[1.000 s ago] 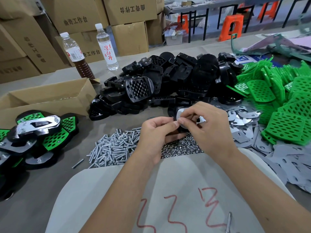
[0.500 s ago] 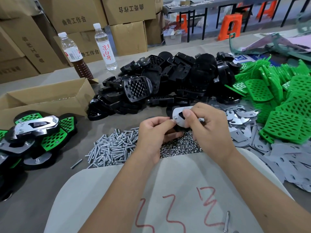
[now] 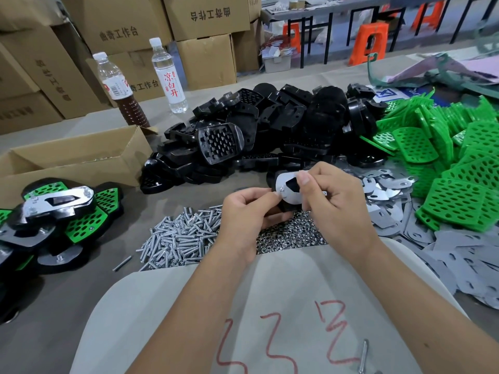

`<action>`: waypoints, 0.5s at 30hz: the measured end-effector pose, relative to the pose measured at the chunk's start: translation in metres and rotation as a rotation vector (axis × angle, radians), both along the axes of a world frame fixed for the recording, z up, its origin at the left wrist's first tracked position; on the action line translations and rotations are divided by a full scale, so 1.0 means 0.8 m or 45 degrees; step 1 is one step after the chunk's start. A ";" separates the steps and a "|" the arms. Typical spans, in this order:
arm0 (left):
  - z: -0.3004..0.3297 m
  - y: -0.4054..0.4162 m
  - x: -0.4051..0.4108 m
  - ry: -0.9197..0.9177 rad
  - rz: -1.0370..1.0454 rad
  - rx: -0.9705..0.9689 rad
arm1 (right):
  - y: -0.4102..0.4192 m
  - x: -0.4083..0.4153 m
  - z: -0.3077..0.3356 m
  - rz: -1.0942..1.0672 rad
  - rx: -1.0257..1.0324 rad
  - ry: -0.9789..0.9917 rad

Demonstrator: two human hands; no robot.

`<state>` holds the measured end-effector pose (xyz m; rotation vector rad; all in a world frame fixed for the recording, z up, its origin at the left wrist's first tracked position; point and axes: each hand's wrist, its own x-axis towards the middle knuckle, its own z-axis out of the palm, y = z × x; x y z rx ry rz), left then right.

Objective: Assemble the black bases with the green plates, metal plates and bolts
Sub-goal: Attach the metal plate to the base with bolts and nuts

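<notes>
Above the bench centre, a silver metal plate on a black plastic base is being gripped by the right hand; a small silver bolt at nine o'clock is being pinched by the left hand, best kept square to its hole.

- two hands, on one part
- two bottles
- one open carton on bench
- black bases: heap, too many to count
- green plates: heap, uncountable
- bolts, nuts, metal plates: one pile each
- two orange stools
- finished assemblies: several, exact number unclear
</notes>
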<state>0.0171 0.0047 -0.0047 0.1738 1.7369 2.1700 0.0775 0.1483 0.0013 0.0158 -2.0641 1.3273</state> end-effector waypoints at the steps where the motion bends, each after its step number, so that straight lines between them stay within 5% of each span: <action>1: 0.000 0.000 0.000 -0.001 -0.001 0.000 | 0.001 0.000 0.000 -0.008 0.012 0.016; 15: 0.002 -0.003 0.003 0.076 -0.033 0.110 | 0.000 -0.006 -0.002 -0.038 0.414 0.100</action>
